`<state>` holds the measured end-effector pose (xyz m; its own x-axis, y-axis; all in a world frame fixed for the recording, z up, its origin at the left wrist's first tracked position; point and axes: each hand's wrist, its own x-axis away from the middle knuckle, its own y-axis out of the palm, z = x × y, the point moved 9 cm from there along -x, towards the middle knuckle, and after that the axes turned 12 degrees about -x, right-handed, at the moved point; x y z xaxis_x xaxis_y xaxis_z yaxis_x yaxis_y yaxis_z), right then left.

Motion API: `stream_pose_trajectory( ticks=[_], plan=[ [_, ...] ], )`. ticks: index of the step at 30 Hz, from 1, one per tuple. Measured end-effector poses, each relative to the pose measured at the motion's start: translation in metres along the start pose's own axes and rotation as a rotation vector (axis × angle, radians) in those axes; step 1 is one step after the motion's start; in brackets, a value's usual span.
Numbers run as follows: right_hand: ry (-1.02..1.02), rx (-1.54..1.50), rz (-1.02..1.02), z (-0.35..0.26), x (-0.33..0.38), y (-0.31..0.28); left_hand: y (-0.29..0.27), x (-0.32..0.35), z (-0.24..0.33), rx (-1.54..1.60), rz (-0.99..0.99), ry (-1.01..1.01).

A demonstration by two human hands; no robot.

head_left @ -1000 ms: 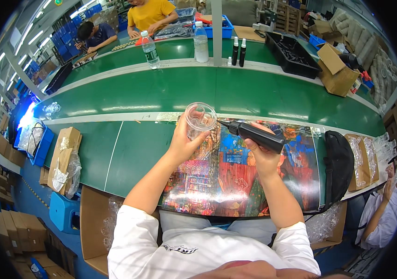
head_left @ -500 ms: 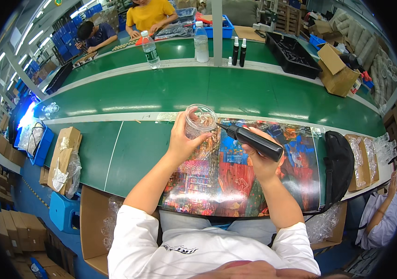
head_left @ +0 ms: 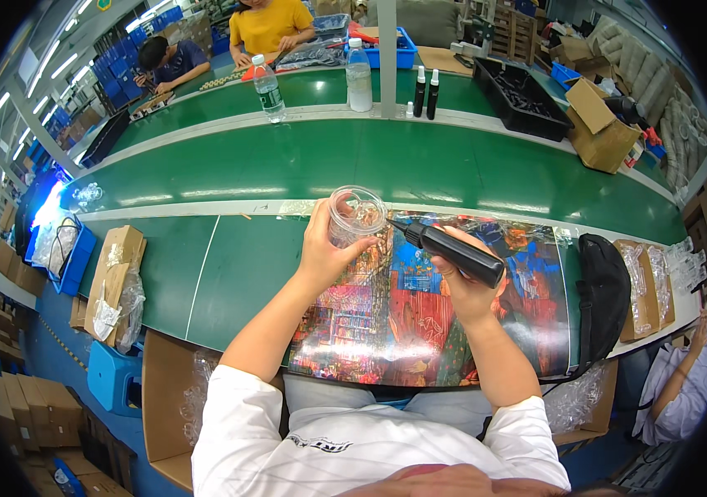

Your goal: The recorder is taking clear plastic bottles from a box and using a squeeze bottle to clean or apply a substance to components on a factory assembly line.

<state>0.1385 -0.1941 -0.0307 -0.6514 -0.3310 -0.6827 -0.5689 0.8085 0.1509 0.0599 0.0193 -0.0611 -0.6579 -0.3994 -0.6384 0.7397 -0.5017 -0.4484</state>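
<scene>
A clear, round plastic container (head_left: 357, 213) is gripped in my left hand (head_left: 324, 248), its open rim tilted up. My fingers wrap its left and near side. In my right hand (head_left: 463, 277) lies a black squeeze bottle (head_left: 461, 255) with a long thin nozzle. The nozzle tip points left and reaches the container's right rim; I cannot tell whether it touches. Both hands are above a glossy, colourful printed mat (head_left: 420, 323) on the green workbench (head_left: 238, 265).
Behind runs a green conveyor belt (head_left: 229, 161). Past it stand two water bottles (head_left: 358, 76), (head_left: 269, 91), two small black spray bottles and a black tray (head_left: 523, 98). A black bag (head_left: 604, 290) lies right, an opened carton (head_left: 115, 282) left. Other people work opposite and at right.
My hands, the container and the black bottle hold almost the same place. Across the belt, the person in yellow has shifted slightly.
</scene>
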Motion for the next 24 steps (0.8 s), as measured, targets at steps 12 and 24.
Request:
stream_pose_trajectory(
  ticks=[12, 24],
  plan=[
    [-0.046, 0.163, -0.082, -0.011, 0.0, 0.006, 0.0, 0.002, -0.005, -0.012, 0.003, -0.038],
    [-0.049, 0.179, -0.118, -0.014, 0.002, 0.011, -0.004, 0.002, 0.004, -0.092, 0.035, -0.024]
  ],
)
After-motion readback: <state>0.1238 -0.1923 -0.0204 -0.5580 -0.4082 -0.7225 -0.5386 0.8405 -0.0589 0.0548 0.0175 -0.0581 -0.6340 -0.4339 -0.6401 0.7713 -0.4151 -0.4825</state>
